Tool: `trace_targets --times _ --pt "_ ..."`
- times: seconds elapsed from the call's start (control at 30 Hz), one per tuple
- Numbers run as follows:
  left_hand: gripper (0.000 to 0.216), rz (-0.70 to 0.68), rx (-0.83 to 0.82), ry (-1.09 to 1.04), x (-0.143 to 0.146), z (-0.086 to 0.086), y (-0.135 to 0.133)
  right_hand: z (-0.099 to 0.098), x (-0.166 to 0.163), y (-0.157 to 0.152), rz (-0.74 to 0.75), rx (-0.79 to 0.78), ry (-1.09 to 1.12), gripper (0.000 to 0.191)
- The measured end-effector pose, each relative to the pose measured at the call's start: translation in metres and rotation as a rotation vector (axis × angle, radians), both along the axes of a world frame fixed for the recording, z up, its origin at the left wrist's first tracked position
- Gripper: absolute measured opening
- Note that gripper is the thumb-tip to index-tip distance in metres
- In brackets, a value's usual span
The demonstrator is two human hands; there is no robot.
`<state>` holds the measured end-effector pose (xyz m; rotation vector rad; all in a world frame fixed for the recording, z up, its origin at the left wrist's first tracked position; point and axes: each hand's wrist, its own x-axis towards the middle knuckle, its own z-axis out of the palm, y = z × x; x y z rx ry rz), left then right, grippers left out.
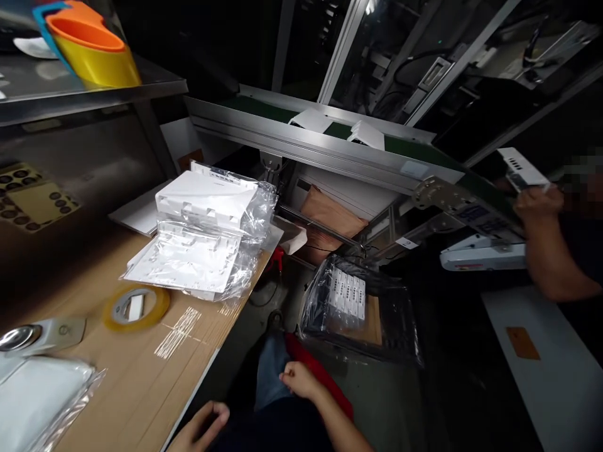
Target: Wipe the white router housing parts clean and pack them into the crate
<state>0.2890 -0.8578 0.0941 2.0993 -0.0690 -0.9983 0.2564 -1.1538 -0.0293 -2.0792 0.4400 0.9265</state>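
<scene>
My left hand (201, 428) is at the bottom, beside the front edge of the cardboard-covered table (136, 376). Its fingers are curled, with a gap between thumb and fingers, and nothing shows in it. Over my lap, my right hand (300, 379) is closed in a loose fist, with no object visible. Closest on the table are white plastic housings in clear bags (202, 201), stacked near the far edge. A roll of yellowish tape (111, 314) lies nearer, left of printed marks on the cardboard.
A green conveyor (282, 113) carries white housings (367, 134). Below stands a plastic-lined black crate (400, 314) containing white parts (347, 292). At right, a co-worker's hand (539, 204) holds a white housing (522, 168). Bagged white material (42, 395) lies at lower left.
</scene>
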Motion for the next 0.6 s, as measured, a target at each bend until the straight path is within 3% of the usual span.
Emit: trace_targets --times 0.13,0.23,0.4,0.5,0.6 --pt "0.064 0.173 -0.082 -0.021 0.076 0.050 -0.056 -0.008 0.058 -0.070 -0.084 0.014 -0.068 0.031" --pt "0.064 0.173 -0.010 -0.091 0.119 0.058 -0.095 -0.014 0.105 -0.130 -0.123 -0.032 -0.102 0.033" --pt "0.049 -0.142 0.126 -0.142 0.149 0.031 -0.167 -0.027 0.132 -0.207 -0.226 -0.127 -0.093 0.037" --pt "0.046 -0.299 0.134 -0.094 0.155 0.001 -0.203 -0.045 0.120 -0.232 -0.304 -0.202 -0.074 0.037" --pt "0.044 -0.425 0.119 -0.035 0.158 -0.039 -0.222 -0.073 0.108 -0.242 -0.350 -0.287 -0.084 0.039"
